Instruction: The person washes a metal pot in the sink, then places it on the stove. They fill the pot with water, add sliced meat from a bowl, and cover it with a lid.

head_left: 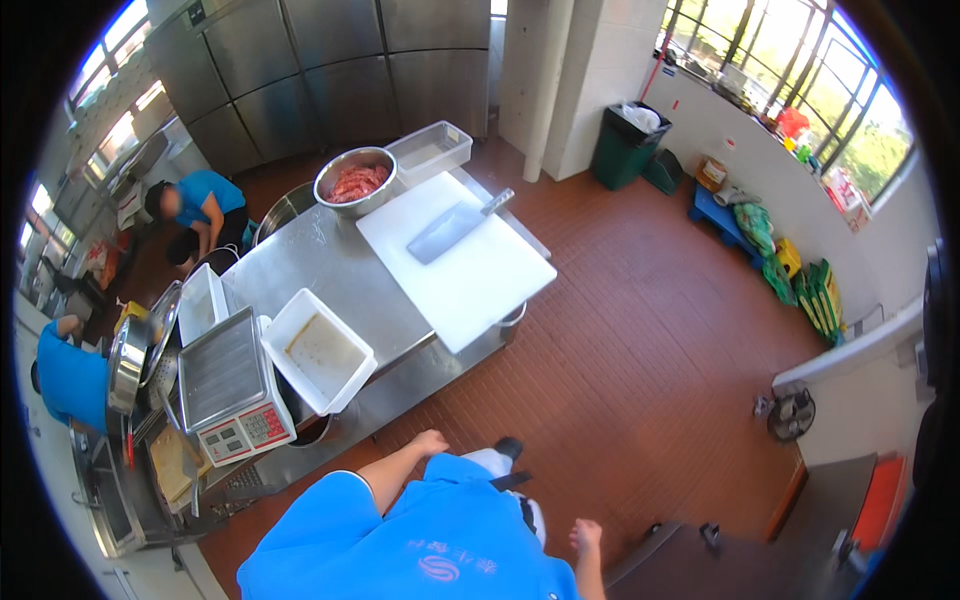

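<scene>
My left hand [430, 442] hangs over the floor just off the steel table's near edge, touching nothing; how far its fingers are curled is unclear. Lower right, my right hand [585, 536] is loosely curled, with nothing seen in it. A cleaver [448, 231] lies flat on a white cutting board [491, 281] at the right end of the steel table [330, 251]. Behind the board stand a steel bowl [324, 182] of raw meat [358, 182] and a clear plastic tub [431, 152]. Nearer my left hand are a white tub [322, 352] with some liquid and a digital scale [225, 375].
One person in blue [210, 199] crouches beyond the table; another [71, 375] is at far left near a steel pot [127, 364]. A green bin [626, 154] stands by the pillar. A fan [791, 416] is at right, a dark surface [690, 562] at lower right.
</scene>
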Tool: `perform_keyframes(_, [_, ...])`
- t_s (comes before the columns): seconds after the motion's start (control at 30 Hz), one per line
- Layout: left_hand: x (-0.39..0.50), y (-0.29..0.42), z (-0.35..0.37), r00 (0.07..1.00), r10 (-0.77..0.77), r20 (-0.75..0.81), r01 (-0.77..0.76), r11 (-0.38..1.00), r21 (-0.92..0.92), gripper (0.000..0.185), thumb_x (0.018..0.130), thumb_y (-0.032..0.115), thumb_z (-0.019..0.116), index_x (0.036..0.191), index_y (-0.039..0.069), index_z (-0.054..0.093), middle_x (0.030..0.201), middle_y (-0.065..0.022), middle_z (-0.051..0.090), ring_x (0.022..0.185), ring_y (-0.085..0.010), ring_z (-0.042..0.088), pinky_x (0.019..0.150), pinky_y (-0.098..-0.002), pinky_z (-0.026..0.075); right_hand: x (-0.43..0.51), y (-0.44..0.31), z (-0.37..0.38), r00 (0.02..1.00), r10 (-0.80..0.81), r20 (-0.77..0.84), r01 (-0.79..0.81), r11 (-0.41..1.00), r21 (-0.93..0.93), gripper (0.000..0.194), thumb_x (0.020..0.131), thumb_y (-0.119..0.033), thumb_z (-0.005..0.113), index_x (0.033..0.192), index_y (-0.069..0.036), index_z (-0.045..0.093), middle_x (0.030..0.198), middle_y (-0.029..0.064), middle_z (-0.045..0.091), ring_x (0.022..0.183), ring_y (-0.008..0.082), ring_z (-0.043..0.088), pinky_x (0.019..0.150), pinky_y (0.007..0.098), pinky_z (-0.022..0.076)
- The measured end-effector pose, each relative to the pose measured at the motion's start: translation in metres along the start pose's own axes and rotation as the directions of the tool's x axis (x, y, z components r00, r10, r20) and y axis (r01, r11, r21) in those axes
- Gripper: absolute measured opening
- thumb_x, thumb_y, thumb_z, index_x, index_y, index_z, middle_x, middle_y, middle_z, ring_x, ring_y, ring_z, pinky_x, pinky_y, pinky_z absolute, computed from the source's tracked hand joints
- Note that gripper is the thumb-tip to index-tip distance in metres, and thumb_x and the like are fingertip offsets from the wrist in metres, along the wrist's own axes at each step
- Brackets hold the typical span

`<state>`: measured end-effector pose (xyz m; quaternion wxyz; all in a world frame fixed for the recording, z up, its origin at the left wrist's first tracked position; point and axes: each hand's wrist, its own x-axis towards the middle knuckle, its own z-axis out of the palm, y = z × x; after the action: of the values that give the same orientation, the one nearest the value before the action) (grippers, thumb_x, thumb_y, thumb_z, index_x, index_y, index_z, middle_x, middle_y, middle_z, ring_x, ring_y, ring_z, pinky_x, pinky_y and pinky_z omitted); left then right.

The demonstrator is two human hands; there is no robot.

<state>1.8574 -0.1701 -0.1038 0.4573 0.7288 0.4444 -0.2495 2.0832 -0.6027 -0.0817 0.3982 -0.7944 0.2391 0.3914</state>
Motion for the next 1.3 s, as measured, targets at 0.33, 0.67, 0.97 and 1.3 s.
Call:
perform_keyframes(0.33, [-0.056,0.253,-0.155,0.934,-0.002,-0.357,-0.275,0.634,-0.722,0.027,0.091,0.027,0.059,0.107,0.005,0.059,0.099,-0.0098,0.064,0.081,-0.0173,0.064,0.068,-0.0307,0.052,0.098,-0.14,-0.049,0.974,0.044,0.224,0.007,0.975,-0.223,0.008,0.088,-0.014,0.057,0.088,-0.007,0.054,0.061,0.0048,0.052,0.043,0.0146,0.049,0.033,0.0291,0.0359])
perform_keyframes(0.67, [-0.037,0.154,-0.384,0.84,-0.331,-0.43,-0.521,-0.271,-0.81,0.015,0.086,0.019,0.056,0.091,0.007,0.047,0.086,-0.0172,0.066,0.08,-0.0341,0.068,0.067,-0.04,0.059,0.142,-0.396,0.049,0.897,-0.322,0.304,0.311,0.947,0.085,0.009,0.091,-0.018,0.058,0.098,-0.013,0.055,0.076,0.0012,0.059,0.061,0.0114,0.058,0.047,0.0228,0.0439])
perform_keyframes(0.97, [0.122,0.041,-0.564,0.805,-0.52,-0.284,-0.472,-0.273,-0.838,0.035,0.075,0.019,0.06,0.102,-0.002,0.05,0.088,-0.0246,0.06,0.068,-0.0301,0.064,0.058,-0.0334,0.058,0.084,-0.36,0.098,0.979,0.022,0.201,0.01,0.988,-0.157,0.015,0.092,-0.019,0.057,0.104,-0.01,0.056,0.08,0.0064,0.062,0.061,0.0196,0.063,0.048,0.032,0.0515])
perform_keyframes(1.3, [0.091,0.062,-0.632,0.841,-0.505,-0.192,-0.377,-0.293,-0.879,0.008,0.07,0.008,0.055,0.074,0.001,0.053,0.066,-0.0109,0.058,0.052,-0.0188,0.059,0.043,-0.0252,0.053,0.082,-0.403,0.121,0.956,-0.18,0.231,0.244,0.927,-0.286,0.013,0.09,-0.011,0.056,0.103,-0.006,0.055,0.078,0.0076,0.061,0.066,0.0186,0.061,0.054,0.031,0.0526])
